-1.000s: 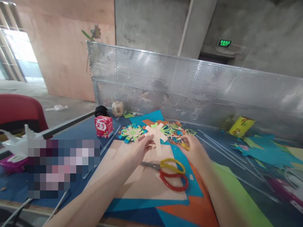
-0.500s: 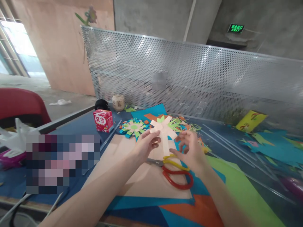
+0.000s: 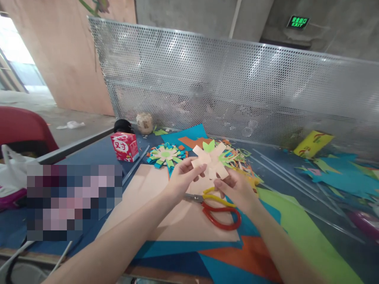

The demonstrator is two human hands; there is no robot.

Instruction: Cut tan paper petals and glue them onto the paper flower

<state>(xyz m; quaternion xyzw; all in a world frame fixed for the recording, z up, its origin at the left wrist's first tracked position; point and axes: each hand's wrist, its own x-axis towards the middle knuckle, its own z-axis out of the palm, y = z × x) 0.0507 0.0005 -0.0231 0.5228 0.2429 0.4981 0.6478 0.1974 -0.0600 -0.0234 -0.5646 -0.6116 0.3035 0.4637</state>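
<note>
A perforated metal screen (image 3: 231, 86) runs along the far side of the blue worktop (image 3: 89, 156), where a pale peach sheet (image 3: 142, 205) lies over blue and orange paper, with a light green sheet (image 3: 299, 225) to the right.

Both bare forearms reach forward from the bottom corners and converge above the peach sheet. The left hand (image 3: 186, 173) angles inward with its thumb extended along the top and its fingers curled beneath; the right hand (image 3: 237, 191) comes in from the other side, bent toward it, the two near each other but apart.

A yellow pack (image 3: 314, 144) sits by the screen at right. A red carton (image 3: 124, 146) stands upright at left, with a mottled jar (image 3: 145, 123) behind it; their contents do not show.

Scissors (image 3: 200, 198) with one yellow and one red handle lie on the sheet, just below the hands. A finished-looking layered paper flower (image 3: 167, 154) rests left of the hands.

The peach paper flower (image 3: 217, 159) is raised between the hands. The left grip pinches a petal at its left; the right thumb and fingers are nearly together at its lower edge, though whether they clasp it or only touch it, I cannot tell.
</note>
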